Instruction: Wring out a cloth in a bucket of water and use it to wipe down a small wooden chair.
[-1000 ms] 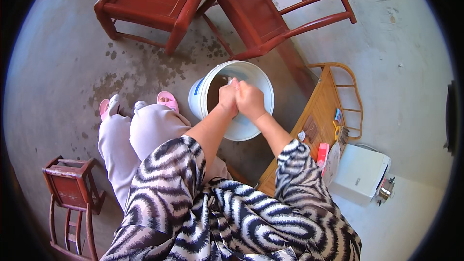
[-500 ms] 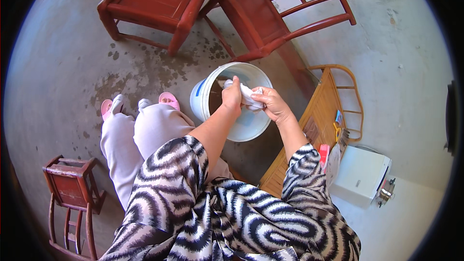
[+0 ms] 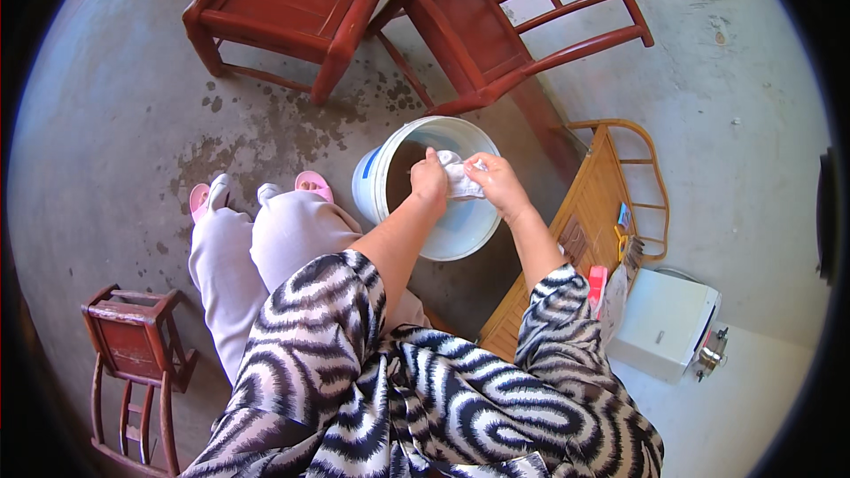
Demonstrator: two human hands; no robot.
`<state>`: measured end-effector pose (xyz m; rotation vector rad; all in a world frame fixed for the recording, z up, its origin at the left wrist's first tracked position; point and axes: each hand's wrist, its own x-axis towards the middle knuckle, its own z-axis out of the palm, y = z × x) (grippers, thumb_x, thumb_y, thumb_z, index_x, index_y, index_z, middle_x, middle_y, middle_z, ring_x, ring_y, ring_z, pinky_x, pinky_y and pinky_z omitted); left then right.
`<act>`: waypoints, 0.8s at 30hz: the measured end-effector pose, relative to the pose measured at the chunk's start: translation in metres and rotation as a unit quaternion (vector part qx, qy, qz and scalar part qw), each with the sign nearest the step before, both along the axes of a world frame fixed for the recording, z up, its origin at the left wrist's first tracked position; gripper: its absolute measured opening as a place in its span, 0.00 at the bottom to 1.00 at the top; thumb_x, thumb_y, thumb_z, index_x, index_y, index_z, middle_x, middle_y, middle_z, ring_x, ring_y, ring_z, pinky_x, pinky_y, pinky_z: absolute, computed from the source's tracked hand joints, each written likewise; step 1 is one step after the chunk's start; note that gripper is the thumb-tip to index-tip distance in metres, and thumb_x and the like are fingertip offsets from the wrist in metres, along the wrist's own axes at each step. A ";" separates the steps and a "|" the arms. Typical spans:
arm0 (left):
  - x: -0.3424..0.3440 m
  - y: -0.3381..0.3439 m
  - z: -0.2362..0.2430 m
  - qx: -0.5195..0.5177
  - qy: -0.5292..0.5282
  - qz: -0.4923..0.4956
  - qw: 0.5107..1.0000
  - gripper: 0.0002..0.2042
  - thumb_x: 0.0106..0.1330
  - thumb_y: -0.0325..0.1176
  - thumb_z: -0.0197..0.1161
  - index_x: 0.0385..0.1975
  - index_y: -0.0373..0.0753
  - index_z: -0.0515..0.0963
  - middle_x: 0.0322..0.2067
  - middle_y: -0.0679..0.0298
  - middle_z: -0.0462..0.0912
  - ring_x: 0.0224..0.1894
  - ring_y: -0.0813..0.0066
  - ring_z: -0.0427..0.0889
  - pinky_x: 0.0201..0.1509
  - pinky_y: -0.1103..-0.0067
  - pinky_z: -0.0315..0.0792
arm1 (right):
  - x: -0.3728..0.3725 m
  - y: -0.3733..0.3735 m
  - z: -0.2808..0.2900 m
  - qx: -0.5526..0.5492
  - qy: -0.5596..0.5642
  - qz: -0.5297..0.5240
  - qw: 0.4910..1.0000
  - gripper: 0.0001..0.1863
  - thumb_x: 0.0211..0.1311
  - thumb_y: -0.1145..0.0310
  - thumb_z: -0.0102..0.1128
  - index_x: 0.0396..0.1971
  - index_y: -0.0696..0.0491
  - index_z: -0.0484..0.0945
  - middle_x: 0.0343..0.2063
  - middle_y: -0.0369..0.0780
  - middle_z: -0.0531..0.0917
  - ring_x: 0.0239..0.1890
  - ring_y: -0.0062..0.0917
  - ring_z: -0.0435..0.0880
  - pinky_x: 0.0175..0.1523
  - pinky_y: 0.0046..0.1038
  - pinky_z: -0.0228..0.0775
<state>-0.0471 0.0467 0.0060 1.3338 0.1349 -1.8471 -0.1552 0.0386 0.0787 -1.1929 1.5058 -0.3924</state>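
A white cloth [image 3: 460, 179], bunched and wet-looking, is stretched between my two hands over a white bucket [image 3: 371, 184]. My left hand [image 3: 428, 179] is closed round the cloth's left end. At its other end, my right hand [image 3: 498, 186] pinches the cloth between thumb and fingers. The bucket stands on the floor with its mouth facing me, and brownish water [image 3: 403, 168] shows inside it on the left. My hands hide part of the bucket's inside.
Two red wooden chairs [image 3: 283, 4] stand beyond the bucket, and a small red chair [image 3: 131, 345] is at lower left. A wooden bench [image 3: 580, 204] with small items lies to the right, beside a white box-shaped appliance [image 3: 664, 319]. Wet patches [image 3: 230, 159] mark the floor.
The cloth has been spread from a twisted bunch into a flatter piece between my hands. My right hand has shifted slightly; both hands keep hold of the cloth.
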 end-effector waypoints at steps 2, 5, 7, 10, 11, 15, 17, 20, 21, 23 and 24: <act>0.001 -0.002 0.008 0.010 0.012 0.011 1.000 0.21 0.70 0.46 0.44 0.33 0.32 0.74 0.33 0.59 0.77 0.33 0.69 0.77 0.36 0.72 0.72 | 0.003 0.004 -0.009 -0.063 0.031 0.004 0.998 0.10 0.60 0.64 0.55 0.27 0.56 0.74 0.21 0.37 0.79 0.23 0.23 0.77 0.29 0.26 0.67; 0.010 -0.001 -0.007 -0.032 0.082 0.087 0.992 0.21 0.70 0.48 0.43 0.33 0.34 0.75 0.31 0.60 0.77 0.32 0.68 0.76 0.36 0.71 0.71 | 0.059 0.021 0.011 -0.212 0.257 0.138 0.933 0.20 0.62 0.53 0.47 0.23 0.56 0.73 0.20 0.50 0.78 0.27 0.46 0.77 0.31 0.39 0.67; 0.007 0.000 -0.002 -0.021 0.107 0.082 0.991 0.21 0.70 0.47 0.43 0.33 0.34 0.74 0.31 0.60 0.77 0.32 0.68 0.76 0.36 0.71 0.71 | 0.066 0.024 0.011 -0.278 0.339 0.162 0.884 0.21 0.62 0.53 0.45 0.18 0.55 0.73 0.19 0.48 0.78 0.24 0.45 0.77 0.29 0.43 0.66; -0.006 0.003 0.001 -0.033 0.134 0.103 0.985 0.18 0.70 0.44 0.45 0.34 0.34 0.74 0.30 0.60 0.77 0.33 0.69 0.76 0.38 0.72 0.72 | 0.036 -0.002 -0.019 -0.303 0.407 0.147 0.849 0.23 0.63 0.54 0.44 0.15 0.54 0.74 0.17 0.47 0.78 0.22 0.45 0.77 0.27 0.45 0.66; -0.004 0.001 0.008 -0.004 0.134 0.072 0.988 0.17 0.69 0.43 0.46 0.35 0.34 0.74 0.30 0.60 0.77 0.33 0.69 0.76 0.38 0.73 0.71 | 0.025 -0.009 -0.027 -0.289 0.452 0.125 0.835 0.24 0.63 0.54 0.43 0.14 0.53 0.74 0.16 0.47 0.78 0.20 0.44 0.77 0.26 0.45 0.66; 0.011 0.005 0.010 -0.001 0.084 0.021 0.996 0.16 0.69 0.43 0.48 0.36 0.35 0.74 0.31 0.62 0.77 0.34 0.69 0.76 0.39 0.74 0.71 | 0.041 0.003 -0.027 -0.324 0.451 0.132 0.821 0.24 0.63 0.55 0.43 0.13 0.53 0.74 0.16 0.47 0.78 0.19 0.44 0.77 0.25 0.43 0.67; 0.014 -0.001 -0.028 -0.043 0.156 0.045 0.986 0.17 0.68 0.44 0.48 0.38 0.34 0.74 0.32 0.61 0.78 0.34 0.68 0.76 0.39 0.73 0.71 | 0.064 0.011 -0.012 -0.346 0.395 0.189 0.829 0.23 0.63 0.56 0.43 0.13 0.53 0.74 0.16 0.47 0.78 0.19 0.44 0.77 0.24 0.42 0.67; 0.008 0.002 0.001 -0.019 0.223 0.077 0.972 0.15 0.68 0.41 0.49 0.35 0.34 0.74 0.27 0.60 0.76 0.27 0.69 0.74 0.30 0.70 0.70 | 0.057 0.019 -0.013 -0.366 0.387 0.150 0.833 0.22 0.64 0.57 0.42 0.15 0.54 0.75 0.16 0.47 0.78 0.20 0.43 0.77 0.25 0.43 0.67; 0.008 0.002 0.018 0.002 0.173 0.054 0.983 0.15 0.68 0.42 0.49 0.34 0.35 0.73 0.28 0.60 0.76 0.28 0.68 0.75 0.30 0.69 0.71 | 0.046 0.010 -0.019 -0.368 0.388 0.147 0.832 0.22 0.64 0.57 0.42 0.15 0.54 0.75 0.16 0.47 0.78 0.20 0.43 0.77 0.25 0.43 0.67; 0.007 0.000 0.010 -0.007 0.096 0.041 0.994 0.16 0.69 0.44 0.46 0.35 0.36 0.72 0.30 0.60 0.75 0.29 0.64 0.76 0.27 0.65 0.71 | 0.031 -0.005 -0.035 -0.256 0.451 0.120 0.847 0.22 0.63 0.57 0.42 0.17 0.54 0.76 0.17 0.47 0.78 0.21 0.43 0.78 0.26 0.44 0.67; 0.009 -0.003 0.013 -0.008 0.098 0.038 0.994 0.16 0.69 0.44 0.46 0.35 0.36 0.72 0.30 0.60 0.75 0.29 0.64 0.76 0.27 0.65 0.71 | 0.031 -0.007 -0.036 -0.256 0.453 0.118 0.846 0.22 0.63 0.57 0.42 0.17 0.54 0.76 0.17 0.47 0.78 0.21 0.43 0.78 0.26 0.44 0.67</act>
